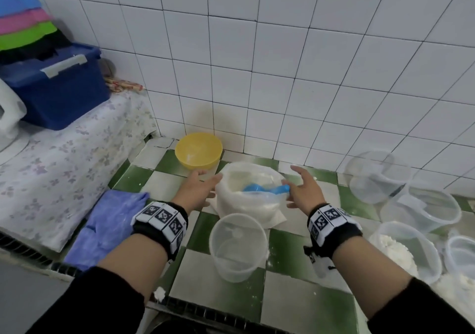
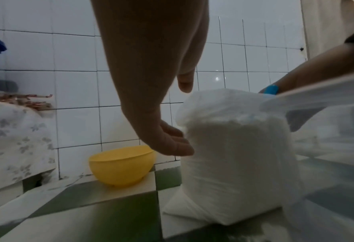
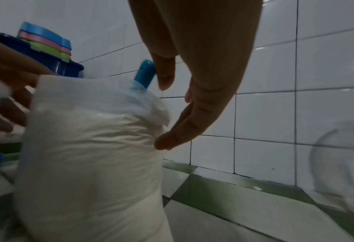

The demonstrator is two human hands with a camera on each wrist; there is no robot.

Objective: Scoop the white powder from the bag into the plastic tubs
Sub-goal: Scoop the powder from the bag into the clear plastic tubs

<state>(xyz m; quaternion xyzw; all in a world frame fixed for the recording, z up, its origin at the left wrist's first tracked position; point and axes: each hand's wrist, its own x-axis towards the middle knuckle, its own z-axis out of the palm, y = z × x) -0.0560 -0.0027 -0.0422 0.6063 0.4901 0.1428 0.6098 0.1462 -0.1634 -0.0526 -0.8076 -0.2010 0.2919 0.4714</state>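
A clear plastic bag of white powder (image 1: 246,200) (image 2: 238,163) (image 3: 93,155) stands on the green and white checked counter. A blue scoop (image 1: 264,189) lies in its mouth, with its handle (image 3: 144,73) (image 2: 271,89) sticking out on the right. My left hand (image 1: 203,187) (image 2: 172,142) is open against the bag's left side. My right hand (image 1: 300,189) (image 3: 172,131) is open at the bag's right side, thumb beside the scoop handle. An empty clear tub (image 1: 237,246) stands in front of the bag.
A yellow bowl (image 1: 198,150) (image 2: 121,165) sits behind the bag by the tiled wall. Several clear tubs (image 1: 421,205), two with powder (image 1: 395,251), crowd the right. A blue cloth (image 1: 108,225) lies at the left, a blue bin (image 1: 56,87) on a flowered cover.
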